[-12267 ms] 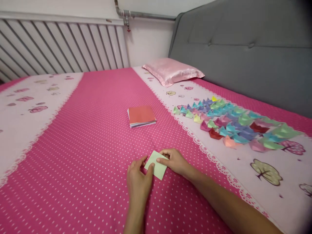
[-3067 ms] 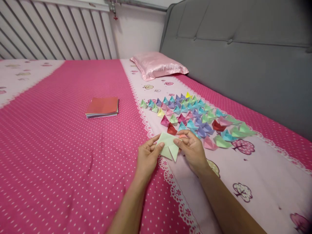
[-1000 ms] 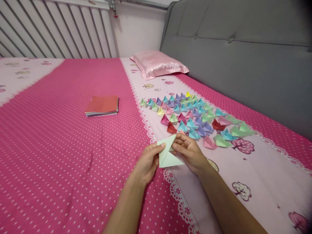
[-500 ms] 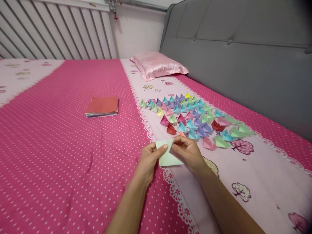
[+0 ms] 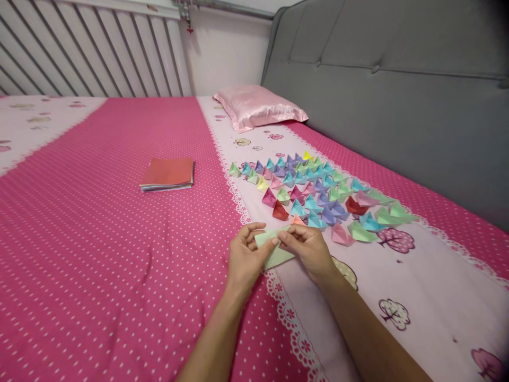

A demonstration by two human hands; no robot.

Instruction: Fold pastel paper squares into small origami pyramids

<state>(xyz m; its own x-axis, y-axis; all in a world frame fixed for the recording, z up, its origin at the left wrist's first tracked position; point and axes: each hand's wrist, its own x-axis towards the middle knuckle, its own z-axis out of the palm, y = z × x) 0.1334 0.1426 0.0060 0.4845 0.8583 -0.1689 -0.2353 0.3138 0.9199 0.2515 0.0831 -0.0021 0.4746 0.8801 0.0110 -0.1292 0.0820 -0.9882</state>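
A pale green folded paper (image 5: pixel 274 252) is pinched between both my hands just above the bed. My left hand (image 5: pixel 244 260) grips its left side with thumb on top. My right hand (image 5: pixel 308 249) pinches its right upper edge with fingertips. Just beyond my hands lie several small folded paper shapes (image 5: pixel 318 193) in many colours, laid in rows on the pale strip of the sheet. A stack of square coloured paper (image 5: pixel 167 174) with a red sheet on top lies to the far left on the pink dotted sheet (image 5: pixel 99 223).
A pink satin pillow (image 5: pixel 258 106) lies at the head of the bed. A grey padded headboard (image 5: pixel 397 95) runs along the right. White slatted panels (image 5: pixel 87 48) stand behind the bed.
The green paper has been folded flatter and lowered toward the bed; its raised point is gone. Both hands stayed in place, fingers shifting on the paper.
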